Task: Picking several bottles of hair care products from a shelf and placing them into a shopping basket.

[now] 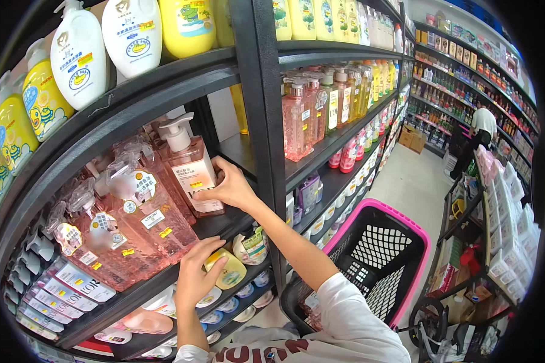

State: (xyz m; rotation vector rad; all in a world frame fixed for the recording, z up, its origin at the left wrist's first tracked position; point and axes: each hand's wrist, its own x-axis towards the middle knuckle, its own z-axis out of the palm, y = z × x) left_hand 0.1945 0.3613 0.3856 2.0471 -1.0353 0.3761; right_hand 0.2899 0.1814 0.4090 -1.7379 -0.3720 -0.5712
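Note:
My right hand (229, 186) holds a pink pump bottle (191, 159) with a white pump by its label side, the thumb across the front and the fingers round its right edge. The bottle stands on the black shelf (236, 222), beside a row of larger clear pink pump bottles (163, 218) that fill the shelf to its left. My left hand (200, 267) rests at the shelf's front edge with fingers apart, holding nothing, near a yellow bottle (227, 270) on the level below.
A black shopping basket with a pink rim (402, 215) stands on the floor at my right, with a pink item inside. A black shelf post (259, 113) rises right of my right hand. Across the aisle are stocked racks (486, 199). A person (481, 122) bends near the far shelves, by cardboard boxes (412, 138).

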